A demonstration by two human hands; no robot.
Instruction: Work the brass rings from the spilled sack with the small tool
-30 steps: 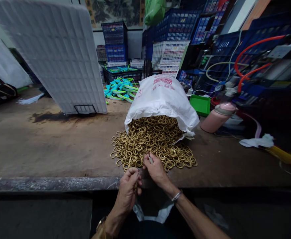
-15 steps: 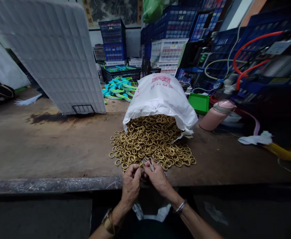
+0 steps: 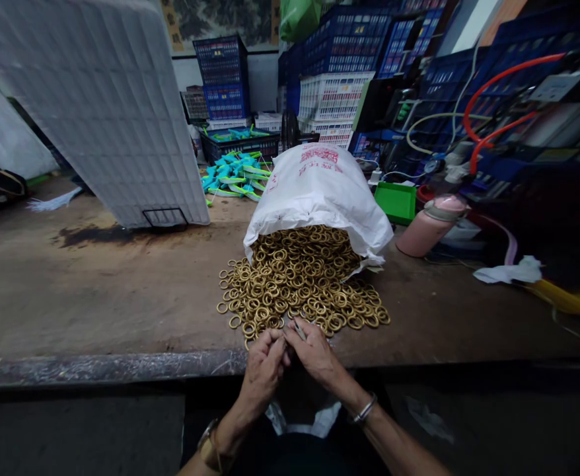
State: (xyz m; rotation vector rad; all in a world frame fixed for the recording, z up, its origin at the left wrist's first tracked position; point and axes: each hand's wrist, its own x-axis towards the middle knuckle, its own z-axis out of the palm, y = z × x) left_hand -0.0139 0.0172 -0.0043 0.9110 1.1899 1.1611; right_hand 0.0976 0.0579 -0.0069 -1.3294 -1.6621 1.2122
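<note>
My left hand (image 3: 264, 363) is closed in a pinch at the table's front edge. What its fingers hold is hidden. Touching or nearly touching it, my right hand (image 3: 314, 354) is closed around a slim pen-like tool (image 3: 299, 330), whose tip points up and away from me. Just beyond both hands lies a heap of brass-coloured rings (image 3: 290, 291). The rings spill from the mouth of a white woven sack (image 3: 314, 192) with red print, which rests on its side.
A tall white ribbed panel (image 3: 136, 119) stands at left on the wooden table (image 3: 96, 297). Turquoise and lime pieces (image 3: 235, 174) are piled behind the sack. At right are a green tray (image 3: 395, 203), a pink bottle (image 3: 431, 226) and red hoses (image 3: 488, 99). Stacked crates (image 3: 342, 46) line the back.
My fingers have shifted slightly, and the pen-like tool lies at a different angle in my right hand. The view has moved a little; the sack and the heap look unchanged.
</note>
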